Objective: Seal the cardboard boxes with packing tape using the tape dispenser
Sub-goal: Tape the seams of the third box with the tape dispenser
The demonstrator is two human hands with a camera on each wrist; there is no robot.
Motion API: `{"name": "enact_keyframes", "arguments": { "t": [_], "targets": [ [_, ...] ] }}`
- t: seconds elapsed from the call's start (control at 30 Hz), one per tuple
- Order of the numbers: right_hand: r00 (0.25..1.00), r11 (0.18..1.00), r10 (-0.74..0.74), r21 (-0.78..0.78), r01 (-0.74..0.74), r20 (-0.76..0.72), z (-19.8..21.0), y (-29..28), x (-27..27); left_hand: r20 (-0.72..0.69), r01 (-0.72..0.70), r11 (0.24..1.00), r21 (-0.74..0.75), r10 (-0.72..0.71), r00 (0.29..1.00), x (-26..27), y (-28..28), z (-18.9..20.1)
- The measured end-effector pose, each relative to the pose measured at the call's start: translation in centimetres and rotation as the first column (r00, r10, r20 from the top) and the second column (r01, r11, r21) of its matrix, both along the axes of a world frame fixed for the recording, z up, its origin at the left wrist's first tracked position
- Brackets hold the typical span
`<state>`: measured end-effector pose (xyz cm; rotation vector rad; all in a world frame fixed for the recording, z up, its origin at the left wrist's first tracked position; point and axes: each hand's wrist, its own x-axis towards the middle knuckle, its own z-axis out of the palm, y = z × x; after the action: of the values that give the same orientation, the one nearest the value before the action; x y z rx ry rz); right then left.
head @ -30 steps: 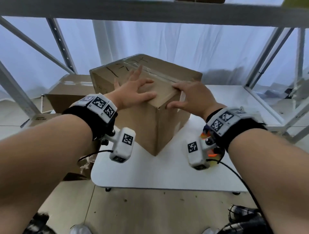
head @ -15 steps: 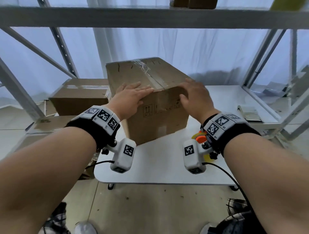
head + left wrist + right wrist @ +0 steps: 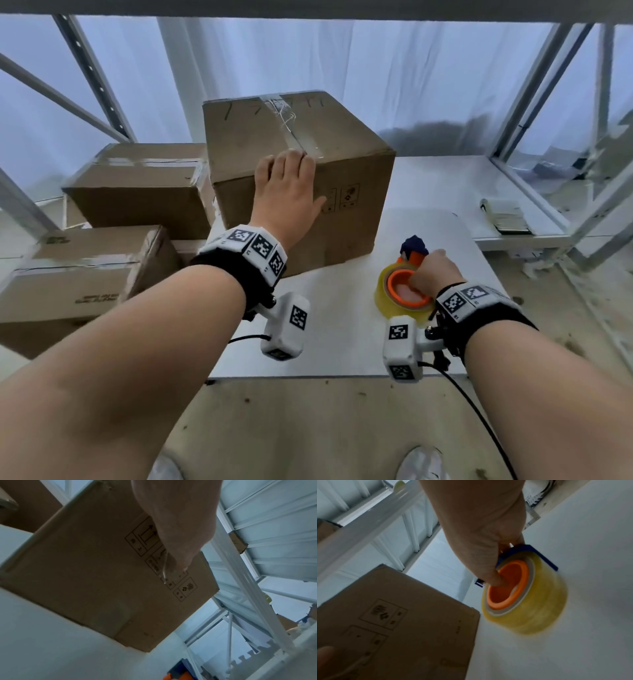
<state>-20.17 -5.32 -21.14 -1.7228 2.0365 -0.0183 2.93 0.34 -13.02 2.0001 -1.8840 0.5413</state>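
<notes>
Tabletop (image 3: 342, 342): left hand (image 3: 286, 195) on box (image 3: 359, 192), right hand (image 3: 433, 274) seemingly gripping dispenser (image 3: 400, 294).

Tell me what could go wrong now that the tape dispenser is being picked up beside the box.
The right hand grips the tape dispenser with the thumb inside its orange core; that hold may slip on lifting. The cardboard box is steadied only by the left hand on its near top edge, so it could slide on the white table under tape pressure. Crinkled old tape on top may stop new tape lying flat.
</notes>
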Motion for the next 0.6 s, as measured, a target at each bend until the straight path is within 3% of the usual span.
{"name": "enact_keyframes", "arguments": {
  "t": [0.13, 0.3, 0.43, 0.6],
  "targets": [
    [0.993, 0.995, 0.103, 0.018, -0.102, -0.053, -0.8, -0.3, -1.5, 0.004, -0.011, 1.000, 0.013, 0.011, 1.000, -0.1, -1.0, 0.4],
    [0.978, 0.986, 0.167, -0.019, -0.165, 0.127, 0.8, 0.0, -1.6, 0.010, 0.003, 0.999, 0.048, -0.003, 1.000, 0.9, -0.6, 0.9],
    [0.849, 0.942, 0.307, -0.008, -0.337, 0.430, 4.0, 2.3, -0.6, -0.040, 0.102, 0.990, 0.096, -0.098, 0.994, 2.7, 1.0, 1.5],
    [0.693, 0.818, 0.553, -0.145, -0.556, 0.462, 10.4, 5.5, 1.4, -0.176, 0.316, 0.893, 0.320, -0.272, 0.946, 4.1, 1.7, 4.0]
  ]
}}
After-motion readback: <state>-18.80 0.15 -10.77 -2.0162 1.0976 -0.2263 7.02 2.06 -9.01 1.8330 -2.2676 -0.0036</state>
